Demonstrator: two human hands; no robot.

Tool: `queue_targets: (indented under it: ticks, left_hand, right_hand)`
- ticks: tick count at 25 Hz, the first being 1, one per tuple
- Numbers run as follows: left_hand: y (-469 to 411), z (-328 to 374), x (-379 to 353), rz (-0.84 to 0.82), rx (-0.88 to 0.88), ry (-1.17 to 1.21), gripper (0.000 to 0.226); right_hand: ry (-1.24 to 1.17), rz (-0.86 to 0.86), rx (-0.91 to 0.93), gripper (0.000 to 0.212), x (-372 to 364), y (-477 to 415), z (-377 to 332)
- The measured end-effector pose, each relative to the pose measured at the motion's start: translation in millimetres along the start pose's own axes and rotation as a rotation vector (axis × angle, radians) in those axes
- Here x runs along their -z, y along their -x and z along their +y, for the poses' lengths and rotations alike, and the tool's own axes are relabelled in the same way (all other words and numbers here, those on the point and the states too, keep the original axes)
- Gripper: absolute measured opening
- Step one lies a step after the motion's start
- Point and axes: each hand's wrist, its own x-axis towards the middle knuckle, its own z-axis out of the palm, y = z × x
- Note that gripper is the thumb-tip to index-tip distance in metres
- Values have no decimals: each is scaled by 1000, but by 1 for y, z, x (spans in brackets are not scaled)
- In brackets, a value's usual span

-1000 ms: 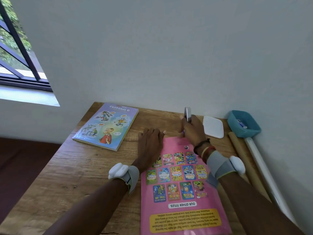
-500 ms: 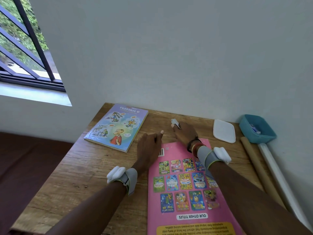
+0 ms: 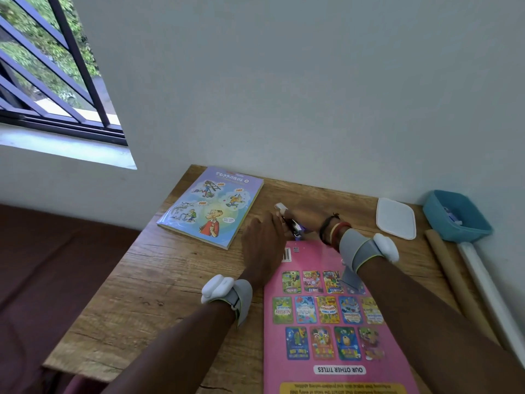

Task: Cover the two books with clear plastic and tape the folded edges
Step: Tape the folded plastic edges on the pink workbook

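Note:
A pink book [image 3: 326, 314] lies back cover up on the wooden table [image 3: 159, 280], right in front of me. My right hand [image 3: 305, 220] is just beyond its top edge, shut on a small silver and purple tool [image 3: 292, 223] that looks like a stapler. My left hand [image 3: 264, 248] rests flat at the book's top left corner, fingers reaching to the tool and holding nothing. A blue comic book [image 3: 210, 206] with a glossy cover lies at the far left of the table, apart from both hands.
A white flat lid [image 3: 396, 218] and a blue basket [image 3: 457, 217] sit at the far right by the wall. A brown roll [image 3: 454, 280] and a white roll [image 3: 488, 285] lie along the right edge. A barred window [image 3: 51, 81] is at the left.
My right hand has lowered the tool from upright to lying low by the pink book's top left corner. My left hand moved up beside it. The view tilted upward.

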Motion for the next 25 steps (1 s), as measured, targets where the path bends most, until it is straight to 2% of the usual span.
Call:
queue_targets:
  ticks: [2,9,12,15,19,23,25]
  left_hand:
    - [1,1,1,36,-16,20,25]
    - [-1,1,-4,88,6,18,26]
    - [-2,-1,-7,33,64,10,24]
    - [-4,-6,-10,0,165,121,38]
    - [-8,-5,-7,78,251,274,65]
    - [-8,-3,-5,98,319,348,56]
    - [-8,-2,-5,104,300,320,61]
  right_hand:
    - [80,18,48,35,3,-1,-3]
    - [-79,-57,-45,30,9,1,0]
    - [-148,-187,-106,19,6,-1,1]
    - [-141,-285,-201,17,0,-6,8]
    - [-222,-414,-205,22,9,-8,11]
    - [-237,-442,-224,22,9,-11,14]
    - [-230,-445,-239,21,9,-13,15]
